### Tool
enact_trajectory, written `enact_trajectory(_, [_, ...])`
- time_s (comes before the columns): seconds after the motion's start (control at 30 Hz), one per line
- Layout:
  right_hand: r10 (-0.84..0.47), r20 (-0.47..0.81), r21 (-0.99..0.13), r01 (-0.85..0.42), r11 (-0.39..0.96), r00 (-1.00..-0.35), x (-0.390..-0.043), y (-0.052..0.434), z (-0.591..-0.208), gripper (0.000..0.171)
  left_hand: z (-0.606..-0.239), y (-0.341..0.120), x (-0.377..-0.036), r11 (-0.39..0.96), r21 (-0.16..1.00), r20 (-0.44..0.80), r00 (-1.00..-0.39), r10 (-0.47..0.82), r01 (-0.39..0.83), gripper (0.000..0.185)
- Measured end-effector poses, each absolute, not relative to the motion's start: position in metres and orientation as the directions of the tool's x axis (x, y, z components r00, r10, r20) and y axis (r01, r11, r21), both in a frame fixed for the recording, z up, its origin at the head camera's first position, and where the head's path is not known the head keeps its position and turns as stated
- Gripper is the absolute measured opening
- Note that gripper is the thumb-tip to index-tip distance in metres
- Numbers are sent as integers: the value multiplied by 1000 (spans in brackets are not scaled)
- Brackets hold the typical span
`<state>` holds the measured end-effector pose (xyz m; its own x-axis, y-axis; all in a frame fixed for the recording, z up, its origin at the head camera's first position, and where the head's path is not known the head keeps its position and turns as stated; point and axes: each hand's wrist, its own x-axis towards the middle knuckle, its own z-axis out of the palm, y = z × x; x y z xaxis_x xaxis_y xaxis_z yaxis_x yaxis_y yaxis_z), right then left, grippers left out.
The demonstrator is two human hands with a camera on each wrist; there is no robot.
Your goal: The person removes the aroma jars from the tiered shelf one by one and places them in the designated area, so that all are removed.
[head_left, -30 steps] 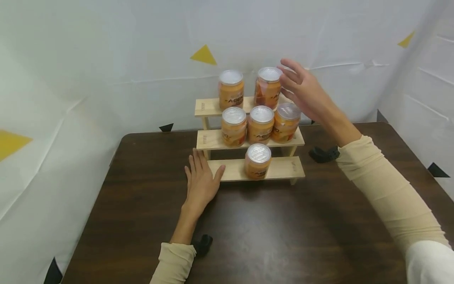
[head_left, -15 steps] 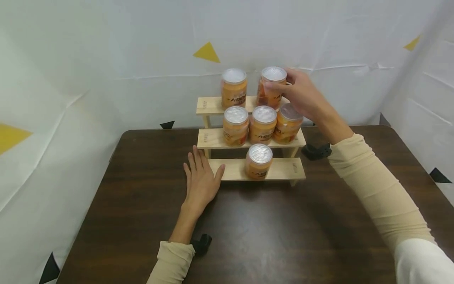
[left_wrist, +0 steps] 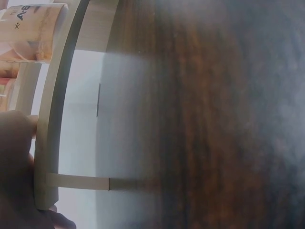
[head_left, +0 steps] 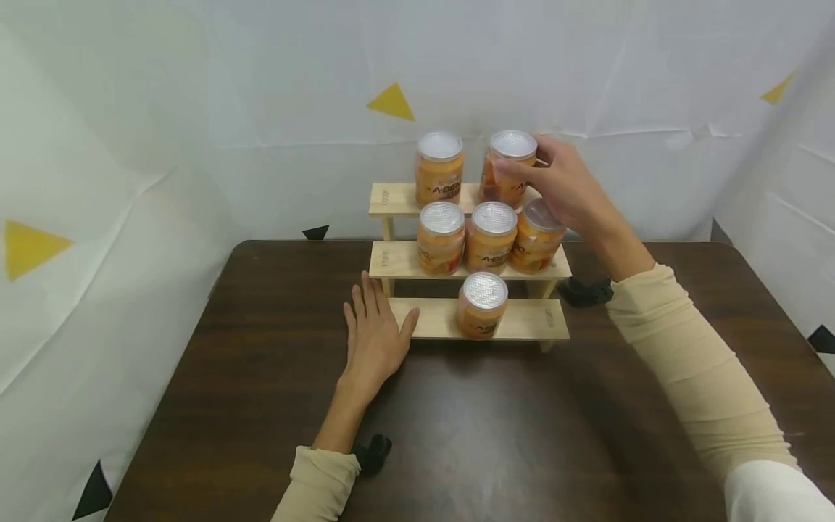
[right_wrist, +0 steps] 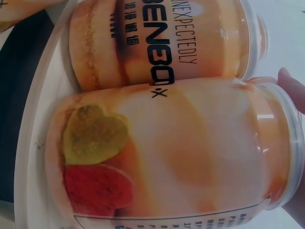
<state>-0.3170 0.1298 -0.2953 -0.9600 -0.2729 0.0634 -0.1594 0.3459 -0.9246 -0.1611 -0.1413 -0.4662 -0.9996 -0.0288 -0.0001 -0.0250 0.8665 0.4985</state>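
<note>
On the top tier of a small wooden stand, my right hand point(head_left: 566, 181) grips the right-hand jar point(head_left: 507, 174), an orange jar with a silvery lid. My thumb lies across its front and the fingers go behind, partly hidden. My left hand point(head_left: 377, 339), fingers straight and spread, rests against the left end of the stand's bottom shelf point(head_left: 424, 317). In the left wrist view that hand point(left_wrist: 16, 167) touches the shelf end point(left_wrist: 47, 152). The right wrist view is filled by a jar with printed hearts point(right_wrist: 176, 152), with another jar point(right_wrist: 190, 43) beyond it.
Another jar point(head_left: 440, 170) stands to the left on the top tier. Below, the middle tier bears a left jar point(head_left: 441, 239), a middle jar point(head_left: 491, 238) and a right jar point(head_left: 536, 235). One jar point(head_left: 481, 308) stands on the bottom shelf. White sheeting point(head_left: 293, 87) hangs behind the dark table point(head_left: 489, 428).
My right hand has come in from beside the top right jar and closed round it. The left hand stays at the shelf end. The head view has shifted slightly.
</note>
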Motion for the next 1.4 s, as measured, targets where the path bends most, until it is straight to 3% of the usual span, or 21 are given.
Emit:
enact_trajectory(0.43, [-248, 104, -915, -191, 354, -963, -317, 134, -293, 54, -466, -138, -164, 870, 493, 15, -1000, -8, 1, 95])
enact_trajectory(0.67, [-265, 94, -962, -156, 224, -960, -316, 125, -292, 54, -465, -143, -159, 873, 488, 14, -1000, -19, -10, 94])
enact_trajectory(0.9, [-263, 119, -959, -180, 220, -957, -320, 120, -286, 58, -464, -149, -159, 884, 467, 29, -999, -30, -13, 94])
enact_trajectory(1.4, [-242, 171, -982, -186, 40, -955, -324, 133, -277, 60, -472, -143, -167, 873, 487, 16, -999, -29, -17, 94])
